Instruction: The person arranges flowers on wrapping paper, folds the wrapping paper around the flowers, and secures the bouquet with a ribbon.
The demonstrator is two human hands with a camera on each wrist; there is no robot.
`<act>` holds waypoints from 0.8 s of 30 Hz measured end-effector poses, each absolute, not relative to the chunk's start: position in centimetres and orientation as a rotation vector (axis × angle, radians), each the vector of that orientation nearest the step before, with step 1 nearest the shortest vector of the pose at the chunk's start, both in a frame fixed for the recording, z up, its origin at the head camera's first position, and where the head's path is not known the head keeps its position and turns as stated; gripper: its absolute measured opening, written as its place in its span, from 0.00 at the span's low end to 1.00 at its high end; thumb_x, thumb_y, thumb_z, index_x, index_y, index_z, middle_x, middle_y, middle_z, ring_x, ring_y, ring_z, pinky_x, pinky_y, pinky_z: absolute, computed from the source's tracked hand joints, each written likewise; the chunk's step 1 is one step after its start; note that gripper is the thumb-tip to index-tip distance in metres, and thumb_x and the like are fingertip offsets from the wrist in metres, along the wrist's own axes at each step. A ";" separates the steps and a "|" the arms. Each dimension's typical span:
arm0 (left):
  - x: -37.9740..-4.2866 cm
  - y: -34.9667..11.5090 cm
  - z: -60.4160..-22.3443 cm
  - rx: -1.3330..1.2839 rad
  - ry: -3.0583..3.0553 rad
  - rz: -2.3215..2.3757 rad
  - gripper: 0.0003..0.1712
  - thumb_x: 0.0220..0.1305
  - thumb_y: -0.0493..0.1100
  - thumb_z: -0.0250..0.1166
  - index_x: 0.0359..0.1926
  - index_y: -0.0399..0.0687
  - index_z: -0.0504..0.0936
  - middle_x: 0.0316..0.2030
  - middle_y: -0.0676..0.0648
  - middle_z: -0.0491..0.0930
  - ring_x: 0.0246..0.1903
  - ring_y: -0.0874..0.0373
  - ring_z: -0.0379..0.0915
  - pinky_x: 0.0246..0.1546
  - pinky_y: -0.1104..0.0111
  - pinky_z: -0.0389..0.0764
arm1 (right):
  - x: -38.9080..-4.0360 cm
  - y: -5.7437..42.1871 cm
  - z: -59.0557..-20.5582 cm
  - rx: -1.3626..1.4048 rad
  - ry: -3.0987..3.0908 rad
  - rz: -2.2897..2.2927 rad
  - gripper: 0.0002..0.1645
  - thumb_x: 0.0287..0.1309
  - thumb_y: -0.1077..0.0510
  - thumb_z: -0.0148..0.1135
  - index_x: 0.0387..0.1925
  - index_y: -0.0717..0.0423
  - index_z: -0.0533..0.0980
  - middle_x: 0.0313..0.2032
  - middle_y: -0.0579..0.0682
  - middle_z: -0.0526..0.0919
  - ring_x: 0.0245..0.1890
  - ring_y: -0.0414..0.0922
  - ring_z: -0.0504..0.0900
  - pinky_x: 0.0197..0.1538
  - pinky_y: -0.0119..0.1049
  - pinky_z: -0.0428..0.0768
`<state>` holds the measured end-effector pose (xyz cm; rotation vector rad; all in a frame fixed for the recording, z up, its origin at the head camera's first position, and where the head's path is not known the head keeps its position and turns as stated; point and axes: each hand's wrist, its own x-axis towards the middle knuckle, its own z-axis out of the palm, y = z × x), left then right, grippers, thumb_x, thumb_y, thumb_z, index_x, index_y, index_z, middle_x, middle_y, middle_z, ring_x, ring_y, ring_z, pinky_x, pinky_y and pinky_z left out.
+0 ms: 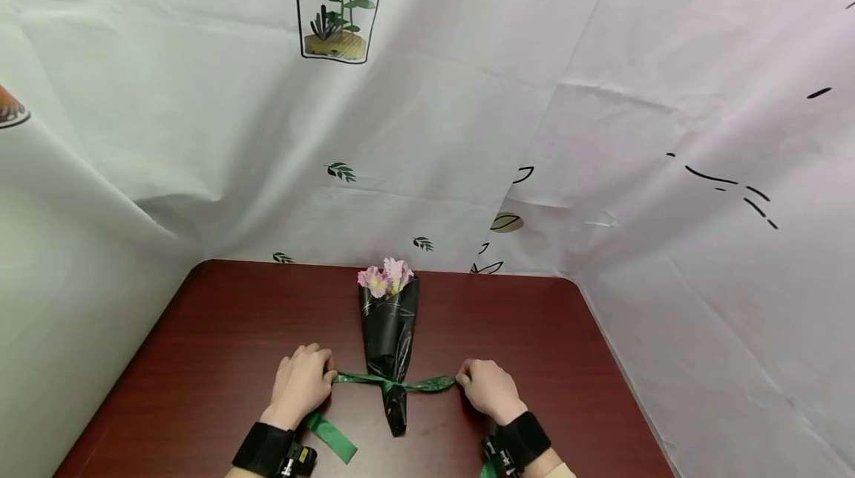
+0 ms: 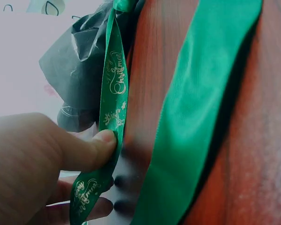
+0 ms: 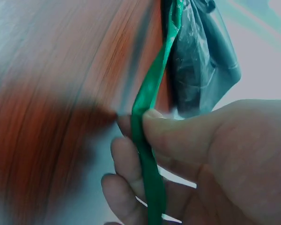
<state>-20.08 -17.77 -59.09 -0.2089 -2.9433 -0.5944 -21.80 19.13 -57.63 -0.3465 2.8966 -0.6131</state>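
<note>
A small bouquet lies on the table, its pink flowers (image 1: 387,278) pointing to the back and its black wrapping (image 1: 389,329) narrowing toward the front. Green ribbon (image 1: 433,384) crosses the lower wrapping, knotted at the middle and stretched to both sides. On the left, my left hand (image 1: 302,384) pinches one side of the ribbon between thumb and fingers; gold lettering shows on this ribbon (image 2: 113,89) in the left wrist view. My right hand (image 1: 489,389) pinches the other side, and the right wrist view shows the ribbon (image 3: 150,89) running between thumb and fingertips.
A loose ribbon tail (image 1: 332,437) lies on the dark red table (image 1: 220,359) beside my left wrist. Another green end (image 1: 489,469) shows below my right wrist. White printed cloth (image 1: 414,107) hangs behind the table and at both sides.
</note>
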 end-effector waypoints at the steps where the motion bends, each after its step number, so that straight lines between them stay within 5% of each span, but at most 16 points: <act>1: -20.0 -17.7 -59.0 -0.205 -2.953 -0.609 0.13 0.66 0.38 0.81 0.33 0.55 0.83 0.33 0.51 0.78 0.37 0.49 0.75 0.38 0.50 0.73 | -21.5 18.5 -56.7 -0.325 2.909 -0.606 0.04 0.78 0.55 0.69 0.44 0.50 0.87 0.38 0.48 0.86 0.34 0.49 0.84 0.38 0.52 0.83; 4: -19.8 -17.3 -59.1 -0.236 -2.937 -0.637 0.12 0.64 0.39 0.82 0.43 0.53 0.88 0.39 0.49 0.82 0.44 0.46 0.78 0.44 0.46 0.76 | -21.6 17.8 -57.0 -0.354 2.951 -0.620 0.07 0.76 0.53 0.72 0.49 0.49 0.87 0.47 0.53 0.87 0.50 0.60 0.86 0.49 0.66 0.83; 8: -19.8 -16.5 -59.3 -0.330 -2.919 -0.672 0.19 0.61 0.42 0.85 0.52 0.52 0.90 0.45 0.50 0.84 0.50 0.45 0.80 0.48 0.44 0.77 | -21.8 16.9 -57.6 -0.531 2.890 -0.693 0.14 0.74 0.49 0.75 0.55 0.46 0.88 0.61 0.59 0.84 0.70 0.69 0.76 0.63 0.80 0.72; 12: -20.0 -15.8 -59.4 -0.439 -2.911 -0.672 0.13 0.61 0.43 0.86 0.44 0.54 0.90 0.39 0.52 0.80 0.45 0.49 0.76 0.44 0.49 0.74 | -21.9 16.3 -58.0 -0.699 2.786 -0.761 0.11 0.72 0.50 0.77 0.52 0.43 0.88 0.70 0.62 0.80 0.79 0.72 0.66 0.69 0.85 0.64; 15: -20.1 -16.0 -59.4 -0.469 -2.924 -0.665 0.14 0.64 0.42 0.84 0.32 0.57 0.83 0.33 0.54 0.72 0.38 0.52 0.69 0.40 0.54 0.68 | -21.9 16.2 -58.3 -0.719 2.752 -0.786 0.04 0.71 0.51 0.78 0.43 0.41 0.87 0.72 0.63 0.79 0.80 0.73 0.63 0.71 0.85 0.61; 20: -20.2 -17.3 -59.2 -0.500 -2.940 -0.832 0.23 0.71 0.48 0.79 0.24 0.60 0.74 0.29 0.58 0.67 0.35 0.57 0.63 0.39 0.56 0.62 | -22.1 16.8 -58.2 -0.710 2.733 -0.831 0.08 0.72 0.52 0.77 0.35 0.41 0.84 0.70 0.62 0.81 0.80 0.74 0.65 0.72 0.83 0.62; 22: -20.4 -17.9 -58.8 -0.542 -2.919 -0.991 0.24 0.74 0.50 0.77 0.22 0.60 0.74 0.28 0.59 0.69 0.33 0.60 0.64 0.39 0.58 0.64 | -22.2 17.1 -58.0 -0.725 2.713 -0.861 0.08 0.73 0.51 0.76 0.36 0.41 0.84 0.61 0.57 0.86 0.74 0.68 0.74 0.72 0.75 0.70; 24: -20.7 -18.2 -58.3 -0.604 -2.884 -1.154 0.23 0.77 0.51 0.74 0.23 0.58 0.76 0.28 0.59 0.71 0.31 0.63 0.65 0.38 0.62 0.66 | -22.3 17.4 -57.7 -0.712 2.657 -0.919 0.08 0.75 0.49 0.75 0.36 0.41 0.85 0.47 0.49 0.89 0.57 0.58 0.86 0.61 0.56 0.82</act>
